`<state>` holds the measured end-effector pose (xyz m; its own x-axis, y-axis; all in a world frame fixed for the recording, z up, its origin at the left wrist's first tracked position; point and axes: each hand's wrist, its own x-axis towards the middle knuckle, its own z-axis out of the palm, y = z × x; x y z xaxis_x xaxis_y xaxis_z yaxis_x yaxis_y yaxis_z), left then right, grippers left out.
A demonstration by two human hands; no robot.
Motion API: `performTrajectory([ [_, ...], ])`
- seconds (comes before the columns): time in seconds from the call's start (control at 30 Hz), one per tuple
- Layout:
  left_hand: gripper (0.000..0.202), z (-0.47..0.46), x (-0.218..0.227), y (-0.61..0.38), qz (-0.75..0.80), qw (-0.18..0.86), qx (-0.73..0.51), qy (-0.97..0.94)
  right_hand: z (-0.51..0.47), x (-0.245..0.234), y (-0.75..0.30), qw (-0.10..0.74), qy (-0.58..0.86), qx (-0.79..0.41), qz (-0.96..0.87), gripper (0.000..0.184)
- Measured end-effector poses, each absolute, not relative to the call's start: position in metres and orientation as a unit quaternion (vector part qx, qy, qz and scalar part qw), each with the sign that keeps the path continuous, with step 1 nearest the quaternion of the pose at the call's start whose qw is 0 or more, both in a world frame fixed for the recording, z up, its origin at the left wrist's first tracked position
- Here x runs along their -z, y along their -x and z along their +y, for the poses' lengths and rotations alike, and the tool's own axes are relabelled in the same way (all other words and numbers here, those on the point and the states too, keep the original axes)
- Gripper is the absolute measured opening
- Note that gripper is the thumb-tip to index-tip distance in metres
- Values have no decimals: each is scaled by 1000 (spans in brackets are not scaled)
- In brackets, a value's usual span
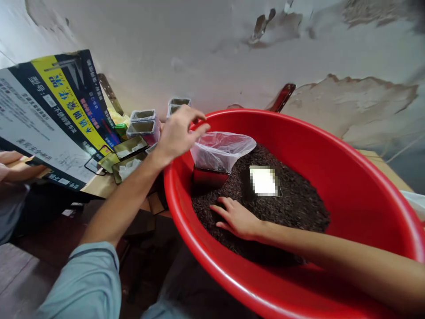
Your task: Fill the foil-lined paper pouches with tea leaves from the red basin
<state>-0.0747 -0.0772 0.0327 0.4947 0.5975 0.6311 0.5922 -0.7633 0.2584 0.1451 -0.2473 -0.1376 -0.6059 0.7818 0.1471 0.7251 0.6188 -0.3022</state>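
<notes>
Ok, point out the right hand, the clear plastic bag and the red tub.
Right hand (241,219), head view: back of the hand.
Clear plastic bag (216,156), head view: its near side.
Red tub (358,201), head view: inner wall.

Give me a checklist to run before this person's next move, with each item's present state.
1. Plastic bag mouth open: ok.
2. Container under the bag inside the red tub: ok.
3. Left hand free of the bag: cannot tell; it is beside the bag's edge.
4. Right hand at the dark flakes: ok.
5. Bright patch identifiable: not ok, pixelated.
6. Other person's hand clear of the tub: ok, far left.
</notes>
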Motion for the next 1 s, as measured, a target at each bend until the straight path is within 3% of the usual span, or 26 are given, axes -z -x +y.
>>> performTrajectory([
  [0.07,39,-100,-34,67,318,-44,-270,-908,-244,143,-141,109,424,-105,-893,20],
  [0.17,53,-119,-35,63,312,-105,-132,-935,-237,122,-144,109,421,-125,-892,25],
  [0.27,35,-120,-32,63,308,-122,-59,-942,-229,79,-152,141,399,-160,-892,23],
  [0.37,24,-117,-27,64,290,-111,-59,-949,-216,18,-158,214,397,-150,-880,23],
  [0.47,22,-119,-26,66,258,-105,-99,-955,-191,-41,-161,265,429,-56,-862,22],
  [0.63,22,-127,-32,72,234,-102,-137,-957,-151,-85,-161,175,441,21,-880,28],
  [0.8,22,-122,-31,83,223,-87,-186,-953,-183,-54,-148,153,479,131,-854,38],
  [0.93,21,-118,-32,87,231,-75,-243,-939,-231,28,-129,8,437,-21,-899,22],
  [1.0,22,-118,-34,86,242,-64,-271,-929,-247,71,-121,-32,434,-77,-897,47],
])
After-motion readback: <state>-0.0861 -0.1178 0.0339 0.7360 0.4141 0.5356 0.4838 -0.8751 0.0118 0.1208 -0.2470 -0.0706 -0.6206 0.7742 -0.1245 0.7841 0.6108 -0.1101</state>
